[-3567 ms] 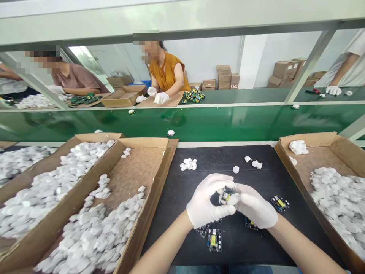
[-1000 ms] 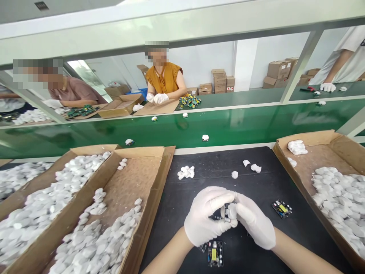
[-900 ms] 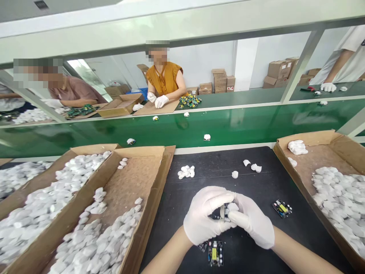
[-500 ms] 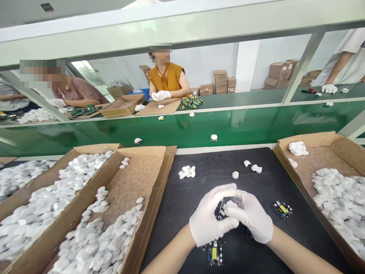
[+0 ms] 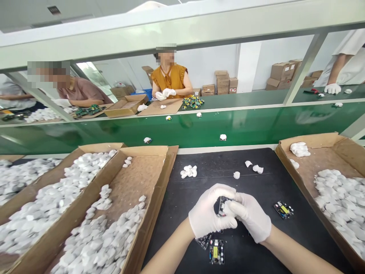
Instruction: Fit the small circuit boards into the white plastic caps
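Observation:
My left hand [image 5: 207, 213], in a white glove, curls around a small circuit board [image 5: 220, 208] and grips it by the edges. A soft white lump [image 5: 227, 207] sits against the board's components, with the thumb and fingers of my gloved right hand [image 5: 253, 217] pressed on it. The fingers hide much of the board. Beneath my hands on the black mat lie a circuit board with a yellow part [image 5: 217, 252] and a partly covered dark board [image 5: 204, 240]. Another board [image 5: 283, 210] rests to the right of my right hand.
Loose white lumps [image 5: 188, 171] dot the mat's far part. Cardboard trays heaped with white lumps flank it, a left tray [image 5: 154, 167] and a right tray [image 5: 346, 152]. Beyond runs a green conveyor belt [image 5: 185, 133] carrying boards topped with white lumps. Gloved co-workers sit and stand across it.
The boards on the green belt have moved to the right. My view has shifted slightly. My hands stay together around the board, with the right fingers shifted a little on the white lump.

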Demonstrator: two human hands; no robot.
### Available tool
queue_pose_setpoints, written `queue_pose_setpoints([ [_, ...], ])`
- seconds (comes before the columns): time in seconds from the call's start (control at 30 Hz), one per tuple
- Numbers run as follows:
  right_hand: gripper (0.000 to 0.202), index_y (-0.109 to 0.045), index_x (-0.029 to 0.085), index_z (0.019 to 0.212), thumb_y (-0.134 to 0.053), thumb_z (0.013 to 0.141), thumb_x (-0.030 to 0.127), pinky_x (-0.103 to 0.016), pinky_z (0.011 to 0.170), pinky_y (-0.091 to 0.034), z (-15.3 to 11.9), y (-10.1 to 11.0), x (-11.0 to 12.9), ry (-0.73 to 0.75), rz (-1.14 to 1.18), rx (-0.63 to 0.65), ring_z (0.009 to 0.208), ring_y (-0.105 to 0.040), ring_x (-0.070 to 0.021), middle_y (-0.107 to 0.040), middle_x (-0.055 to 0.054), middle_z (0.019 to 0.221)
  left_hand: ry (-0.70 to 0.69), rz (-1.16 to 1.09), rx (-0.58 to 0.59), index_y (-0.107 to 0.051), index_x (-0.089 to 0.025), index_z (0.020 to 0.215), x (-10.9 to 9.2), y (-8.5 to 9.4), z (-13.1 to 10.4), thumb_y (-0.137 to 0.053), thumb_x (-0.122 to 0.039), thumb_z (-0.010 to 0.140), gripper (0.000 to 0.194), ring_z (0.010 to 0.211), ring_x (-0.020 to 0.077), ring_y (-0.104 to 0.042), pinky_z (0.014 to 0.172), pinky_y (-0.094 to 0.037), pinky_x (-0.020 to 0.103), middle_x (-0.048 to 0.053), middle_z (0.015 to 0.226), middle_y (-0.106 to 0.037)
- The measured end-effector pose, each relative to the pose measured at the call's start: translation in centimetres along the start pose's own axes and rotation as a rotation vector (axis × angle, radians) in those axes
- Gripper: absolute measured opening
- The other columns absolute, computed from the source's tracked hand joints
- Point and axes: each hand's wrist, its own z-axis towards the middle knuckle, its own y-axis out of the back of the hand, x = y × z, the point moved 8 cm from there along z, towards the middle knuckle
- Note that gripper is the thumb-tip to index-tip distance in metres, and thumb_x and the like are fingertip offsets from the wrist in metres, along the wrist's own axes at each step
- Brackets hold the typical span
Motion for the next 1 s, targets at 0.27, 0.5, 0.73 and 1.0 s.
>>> queue_pose_setpoints([
  [0.27, 0.036, -0.05, 0.013, 0.061, -0.055, 0.076, 0.046, -0.026, 0.058, -0.031, -0.1, -0.8, 1.0, 0.104, 0.057, 0.151, 0.058, -0.036, -0.0106, -0.04, 0.002, 0.058, -0.079, 0.13, -0.021, -0.056, -0.025, 0.103, -0.7, 0.2, 0.0, -0.08, -0.031, 0.057, 0.052, 0.096, 0.0226, -0.06, 0.084, -0.049, 0.038, 0.006, 0.105, -0.061],
  [0.5, 0.016, -0.052, 0.013, 0.065, -0.059, 0.069, 0.026, -0.024, 0.057, -0.032, -0.2, -0.9, 0.9, 0.026, -0.002, 0.176, 0.062, -0.039, -0.0114, -0.044, 0.002, 0.061, -0.139, 0.107, 0.024, -0.056, -0.024, 0.104, -1.4, 0.0, 0.1, -0.075, -0.044, 0.061, 0.05, 0.098, 0.0227, -0.059, 0.085, -0.049, 0.037, 0.008, 0.104, -0.061],
  [0.73, 0.029, -0.051, 0.014, 0.066, -0.066, 0.071, 0.038, -0.024, 0.059, -0.032, 0.2, 0.1, 0.3, 0.057, 0.306, 0.011, 0.06, -0.037, -0.0104, -0.043, 0.002, 0.062, -0.136, 0.452, -0.176, -0.041, -0.02, 0.122, -1.2, 0.2, -0.5, -0.069, -0.045, 0.065, 0.068, 0.108, 0.0305, -0.053, 0.087, -0.047, 0.048, 0.015, 0.119, -0.053],
  [1.0, 0.034, -0.054, 0.013, 0.062, -0.055, 0.081, 0.041, -0.028, 0.067, -0.035, -0.2, -1.7, 0.9, 0.156, 0.386, 0.229, 0.065, -0.044, -0.014, -0.048, -0.002, 0.064, -0.301, 0.41, -0.199, -0.052, -0.023, 0.106, -3.7, 0.5, 0.0, -0.063, -0.025, 0.062, 0.046, 0.09, 0.0235, -0.061, 0.081, -0.05, 0.041, 0.005, 0.093, -0.064],
])
